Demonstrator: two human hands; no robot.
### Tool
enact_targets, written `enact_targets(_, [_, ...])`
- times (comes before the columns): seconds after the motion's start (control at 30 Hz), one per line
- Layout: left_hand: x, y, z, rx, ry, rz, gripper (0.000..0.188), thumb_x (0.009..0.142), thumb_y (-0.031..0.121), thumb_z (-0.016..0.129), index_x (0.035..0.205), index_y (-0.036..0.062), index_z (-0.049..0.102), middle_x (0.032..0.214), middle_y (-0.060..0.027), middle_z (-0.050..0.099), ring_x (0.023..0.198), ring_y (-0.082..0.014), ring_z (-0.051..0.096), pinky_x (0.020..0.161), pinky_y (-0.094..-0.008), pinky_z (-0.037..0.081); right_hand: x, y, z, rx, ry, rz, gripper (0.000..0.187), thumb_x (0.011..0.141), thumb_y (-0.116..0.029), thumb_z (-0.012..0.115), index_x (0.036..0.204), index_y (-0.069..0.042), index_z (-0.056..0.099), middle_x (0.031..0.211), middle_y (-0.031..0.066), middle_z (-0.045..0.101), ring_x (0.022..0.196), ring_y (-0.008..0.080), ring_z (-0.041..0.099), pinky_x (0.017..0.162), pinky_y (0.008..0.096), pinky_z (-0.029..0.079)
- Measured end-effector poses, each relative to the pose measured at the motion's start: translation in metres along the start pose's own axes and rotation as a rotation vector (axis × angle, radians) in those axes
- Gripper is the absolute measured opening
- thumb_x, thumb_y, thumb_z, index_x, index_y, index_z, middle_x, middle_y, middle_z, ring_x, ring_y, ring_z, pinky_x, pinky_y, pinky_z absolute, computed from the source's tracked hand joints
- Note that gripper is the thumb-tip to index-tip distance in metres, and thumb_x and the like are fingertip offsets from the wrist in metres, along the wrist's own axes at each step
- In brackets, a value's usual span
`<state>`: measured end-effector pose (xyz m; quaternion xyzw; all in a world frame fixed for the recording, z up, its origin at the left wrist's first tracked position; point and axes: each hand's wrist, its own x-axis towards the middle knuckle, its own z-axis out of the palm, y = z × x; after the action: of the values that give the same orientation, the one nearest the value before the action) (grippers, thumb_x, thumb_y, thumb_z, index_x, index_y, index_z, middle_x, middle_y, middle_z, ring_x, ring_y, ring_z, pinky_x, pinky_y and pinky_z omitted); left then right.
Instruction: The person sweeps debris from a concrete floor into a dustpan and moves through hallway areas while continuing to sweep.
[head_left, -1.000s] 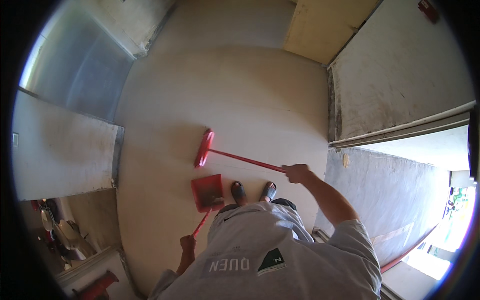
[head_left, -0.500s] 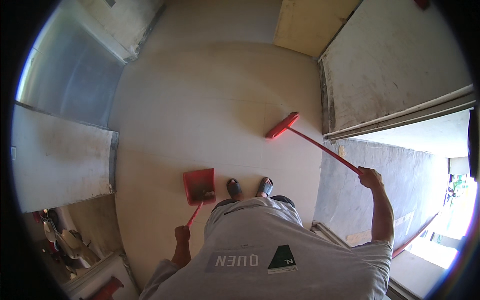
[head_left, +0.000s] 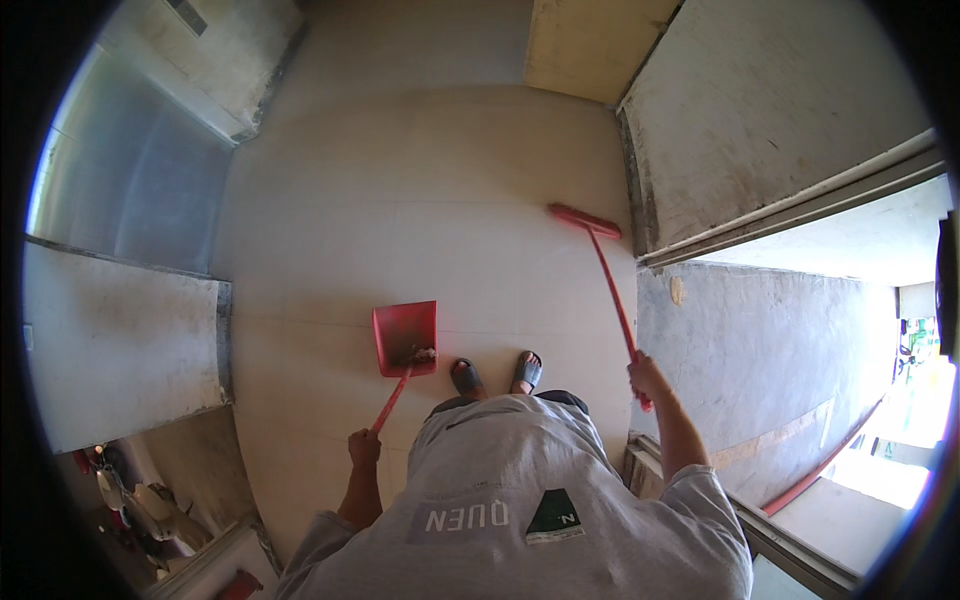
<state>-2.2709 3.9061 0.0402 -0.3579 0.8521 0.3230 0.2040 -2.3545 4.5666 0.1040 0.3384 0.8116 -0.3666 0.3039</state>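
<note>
My left hand (head_left: 364,447) is closed round the handle of a red dustpan (head_left: 392,330). The pan lies left of my feet, and a small heap of greyish debris (head_left: 424,355) sits in it near the handle. In my right hand (head_left: 649,377) is the red handle of a broom (head_left: 588,220), gripped close to its end. The broom's red head rests on or just above the tiled floor ahead to the right, near the wall's foot; whether it touches I cannot tell.
My sandalled feet (head_left: 466,377) stand on the beige tiled floor (head_left: 420,150). A stained white wall (head_left: 770,140) and a doorway border the right side. A yellowish panel (head_left: 590,45) stands at the far right. Left are a metallic panel (head_left: 140,160) and shelves of shoes (head_left: 150,505).
The broom's head has turned and moved farther and right, while my right hand came inward to the left. The dustpan and my left hand shifted slightly forward.
</note>
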Motion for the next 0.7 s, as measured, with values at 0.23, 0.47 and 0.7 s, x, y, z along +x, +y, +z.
enact_targets(0.23, [0.010, 0.028, 0.006, -0.029, -0.029, 0.050, 0.033, 0.081, 0.019, 0.055, 0.057, -0.0032, 0.052, 0.050, -0.0172, 0.050, 0.044, -0.0226, 0.051, 0.046, -0.0397, 0.041, -0.126, 0.006, 0.014, 0.158, -0.127, 0.135, 0.027, 0.091, -0.015, 0.050, 0.117, -0.007, 0.048, 0.057, 0.0059, 0.049, 0.040, 0.0166, 0.049, 0.035, 0.0334, 0.039])
enact_targets(0.47, [0.056, 0.015, 0.029, 0.059, 0.004, 0.074, 0.033, 0.080, 0.024, 0.055, 0.062, -0.0041, 0.056, 0.059, -0.0226, 0.055, 0.054, -0.0360, 0.054, 0.057, -0.0467, 0.044, -0.147, -0.056, -0.011, 0.178, 0.011, 0.165, 0.054, 0.091, -0.016, 0.052, 0.142, -0.017, 0.038, 0.059, 0.0032, 0.050, 0.045, 0.0125, 0.049, 0.039, 0.0307, 0.041])
enact_targets(0.7, [0.068, 0.038, 0.014, 0.218, 0.036, 0.218, 0.032, 0.081, 0.025, 0.054, 0.068, -0.0041, 0.060, 0.070, -0.0252, 0.060, 0.066, -0.0409, 0.059, 0.064, -0.0487, 0.045, -0.047, -0.116, -0.058, 0.211, 0.064, 0.032, 0.053, 0.090, -0.019, 0.052, 0.142, -0.017, 0.039, 0.060, 0.0028, 0.052, 0.045, 0.0125, 0.049, 0.039, 0.0303, 0.041])
